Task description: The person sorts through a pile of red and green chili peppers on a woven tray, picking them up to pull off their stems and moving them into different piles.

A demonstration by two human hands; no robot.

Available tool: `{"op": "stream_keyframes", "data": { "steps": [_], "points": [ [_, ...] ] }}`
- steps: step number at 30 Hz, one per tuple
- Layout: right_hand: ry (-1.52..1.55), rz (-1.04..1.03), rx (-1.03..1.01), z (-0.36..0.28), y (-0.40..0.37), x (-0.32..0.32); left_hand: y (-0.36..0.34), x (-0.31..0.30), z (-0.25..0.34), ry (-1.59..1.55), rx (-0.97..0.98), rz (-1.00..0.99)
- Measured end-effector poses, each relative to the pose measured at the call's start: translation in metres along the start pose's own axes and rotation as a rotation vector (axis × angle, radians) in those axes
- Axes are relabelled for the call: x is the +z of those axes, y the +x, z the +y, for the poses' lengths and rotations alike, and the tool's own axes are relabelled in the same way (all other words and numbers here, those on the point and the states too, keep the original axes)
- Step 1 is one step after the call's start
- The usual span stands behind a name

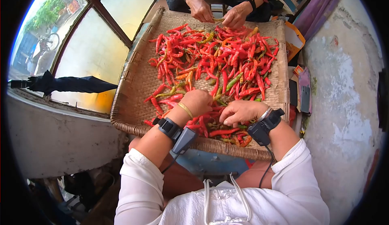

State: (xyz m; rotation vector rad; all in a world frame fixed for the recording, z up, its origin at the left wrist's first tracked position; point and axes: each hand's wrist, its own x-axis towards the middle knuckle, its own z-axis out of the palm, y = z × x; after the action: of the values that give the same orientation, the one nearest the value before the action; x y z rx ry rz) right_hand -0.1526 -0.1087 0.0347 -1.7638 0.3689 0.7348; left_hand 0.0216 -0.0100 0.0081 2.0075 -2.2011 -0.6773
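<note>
A shallow woven tray (135, 85) holds many red chili peppers (239, 55), with some green and orange ones among them. My left hand (196, 102) is over the peppers near the middle of the tray; its fingers curl down and away, so what they touch is hidden. To its right, my right hand (242, 112) reaches into the near pile, fingers bent and pointing left and down; whether a pepper is between them cannot be made out. Red peppers (206, 127) lie between and below both hands, close to the tray's near rim.
Across the tray, another person's hands (219, 16) hold a small yellowish-green item. A folded dark umbrella (75, 84) lies by the window at left. A phone (305, 98) and an orange-edged box (293, 40) stand right of the tray, beside the wall.
</note>
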Motion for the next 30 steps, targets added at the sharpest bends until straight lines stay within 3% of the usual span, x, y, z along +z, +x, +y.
{"op": "stream_keyframes", "data": {
  "steps": [1,3,7,9,11,15,18,20,21,23,24,25,27,30],
  "points": [
    [-0.01,-0.078,0.002,0.002,0.006,0.008,-0.002,-0.001,0.002,0.0,0.0,-0.003],
    [-0.33,-0.048,-0.19,0.014,0.022,0.02,-0.005,-0.001,0.006,-0.004,0.01,-0.225],
    [-0.372,0.022,-0.128,0.014,0.022,0.015,-0.008,0.001,0.005,0.04,0.021,-0.348],
    [-0.444,0.177,-0.218,0.019,0.023,0.013,-0.008,0.001,0.002,0.212,-0.051,-0.134],
    [-0.45,0.25,-0.239,0.022,0.024,0.014,-0.007,-0.003,-0.003,0.246,-0.069,-0.113],
    [-0.42,0.505,-0.357,0.024,0.028,0.016,-0.005,0.005,-0.016,0.439,-0.157,0.251],
    [-0.422,0.678,-0.393,0.025,0.031,0.011,-0.002,-0.002,-0.019,0.414,-0.137,0.202],
    [-0.186,0.541,-0.225,0.018,0.023,0.0,0.002,-0.004,-0.009,0.329,-0.118,0.143],
    [-0.099,0.611,-0.295,0.017,0.021,0.0,0.0,0.002,-0.004,0.318,-0.115,0.128],
    [0.173,0.697,-0.375,0.017,0.015,-0.002,0.003,0.002,0.0,0.127,0.073,0.22],
    [0.422,0.647,-0.306,0.004,0.003,-0.003,0.004,0.008,-0.001,0.118,0.088,0.228],
    [0.409,0.653,-0.305,0.0,-0.003,-0.003,0.006,0.01,-0.003,0.117,0.092,0.241],
    [0.913,0.589,-0.424,-0.003,-0.016,-0.005,0.007,0.011,-0.005,0.217,0.014,0.027],
    [1.099,0.564,-0.539,-0.007,-0.032,0.003,0.01,0.013,-0.009,0.232,0.007,-0.005]
  ]
}}
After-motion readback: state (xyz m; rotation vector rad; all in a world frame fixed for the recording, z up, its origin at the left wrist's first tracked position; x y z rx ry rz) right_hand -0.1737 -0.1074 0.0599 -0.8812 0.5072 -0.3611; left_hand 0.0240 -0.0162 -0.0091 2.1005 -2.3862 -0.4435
